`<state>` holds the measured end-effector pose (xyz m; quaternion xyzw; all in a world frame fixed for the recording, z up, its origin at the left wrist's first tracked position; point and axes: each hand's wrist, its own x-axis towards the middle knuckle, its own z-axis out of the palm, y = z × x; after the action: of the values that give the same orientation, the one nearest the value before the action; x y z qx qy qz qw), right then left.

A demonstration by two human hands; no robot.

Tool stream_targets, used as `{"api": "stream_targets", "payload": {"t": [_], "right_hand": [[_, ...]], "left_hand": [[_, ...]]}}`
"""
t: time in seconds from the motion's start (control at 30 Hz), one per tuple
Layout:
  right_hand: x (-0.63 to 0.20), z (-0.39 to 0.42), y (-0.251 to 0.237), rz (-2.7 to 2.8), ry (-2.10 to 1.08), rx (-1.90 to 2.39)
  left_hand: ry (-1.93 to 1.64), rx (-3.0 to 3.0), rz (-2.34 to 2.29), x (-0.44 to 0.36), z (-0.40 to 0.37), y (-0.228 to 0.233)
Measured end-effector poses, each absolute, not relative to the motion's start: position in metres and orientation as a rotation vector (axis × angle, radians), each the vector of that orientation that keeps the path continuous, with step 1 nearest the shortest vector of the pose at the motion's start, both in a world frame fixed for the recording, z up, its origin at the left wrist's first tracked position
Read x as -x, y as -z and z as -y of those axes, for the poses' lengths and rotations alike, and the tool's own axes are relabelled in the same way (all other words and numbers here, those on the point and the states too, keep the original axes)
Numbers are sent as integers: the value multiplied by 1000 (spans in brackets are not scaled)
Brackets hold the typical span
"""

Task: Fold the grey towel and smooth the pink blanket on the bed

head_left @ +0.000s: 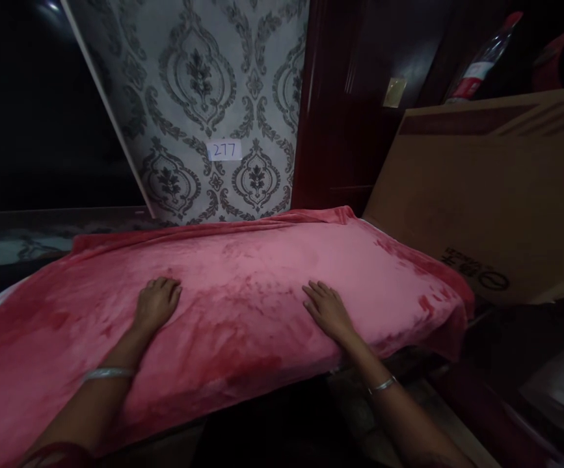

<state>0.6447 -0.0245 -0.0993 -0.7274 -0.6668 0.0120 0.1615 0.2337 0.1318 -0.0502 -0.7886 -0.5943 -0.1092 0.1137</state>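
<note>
Pink blanket (242,286) already spread over the raised surface, covering it from far edge to near edge, mostly smooth; faint creases left near the right corner. Long axis running left to right. Left hand (156,303) and right hand (328,310) pressed flat, fingers open, gripping nothing.

head view | worn on the person's head | faces forward and down | close over pink blanket (262,286) | patterned wall (203,84) just behind
</note>
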Motion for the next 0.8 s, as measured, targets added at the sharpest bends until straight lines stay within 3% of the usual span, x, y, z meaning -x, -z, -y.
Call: {"api": "stream_targets", "payload": {"t": [0.23,0.57,0.8], "right_hand": [[-652,23,112,1820,7,1943],[-671,-6,98,1776,-49,1788],[-654,-89,80,1737,-173,1668]], "left_hand": [[399,2331,1694,-224,-141,63],[870,2513,1433,-203,-156,79],[991,2208,1774,-193,-155,82]]}}
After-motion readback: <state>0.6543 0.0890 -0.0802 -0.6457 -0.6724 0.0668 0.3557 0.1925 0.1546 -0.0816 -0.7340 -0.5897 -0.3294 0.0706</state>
